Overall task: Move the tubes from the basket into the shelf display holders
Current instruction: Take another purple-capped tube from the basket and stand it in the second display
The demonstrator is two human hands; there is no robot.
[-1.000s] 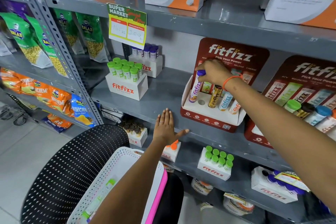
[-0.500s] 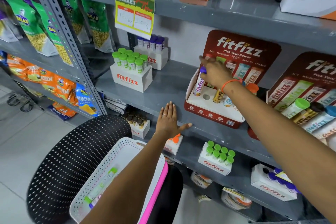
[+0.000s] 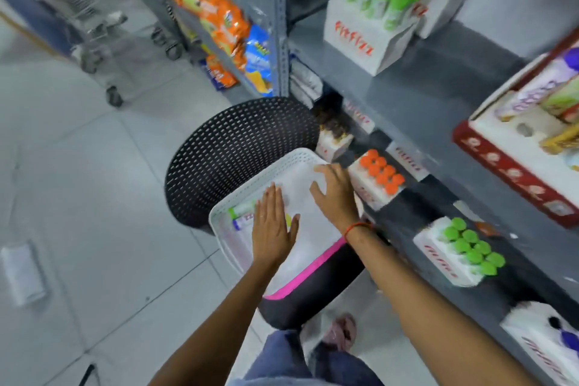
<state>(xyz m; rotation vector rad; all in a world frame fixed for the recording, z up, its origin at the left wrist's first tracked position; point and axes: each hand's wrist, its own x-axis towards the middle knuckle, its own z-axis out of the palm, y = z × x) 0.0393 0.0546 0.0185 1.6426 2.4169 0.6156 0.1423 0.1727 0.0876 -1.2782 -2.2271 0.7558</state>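
A white perforated basket (image 3: 238, 194) rests on a black chair. Two tubes lie at its left side: one with a green cap (image 3: 242, 207) and one just below it (image 3: 242, 223). My left hand (image 3: 272, 226) hovers flat over the basket with fingers spread, partly covering the tubes and holding nothing. My right hand (image 3: 335, 193) reaches into the basket's far right part, fingers apart and empty. The red and white display holder (image 3: 513, 163) with several tubes stands on the grey shelf at the right edge, blurred.
The black mesh chair (image 3: 238, 147) with a pink-trimmed seat stands against the shelving. White holders with orange caps (image 3: 380, 174) and green caps (image 3: 470, 247) sit on the lower shelf. Another green-capped holder (image 3: 376, 0) stands on the upper shelf. Snack bags hang left; wheeled carts stand behind.
My right hand left the display holder and dropped into the basket. My left hand came off the shelf edge to hover over the basket. The view swung down and left.
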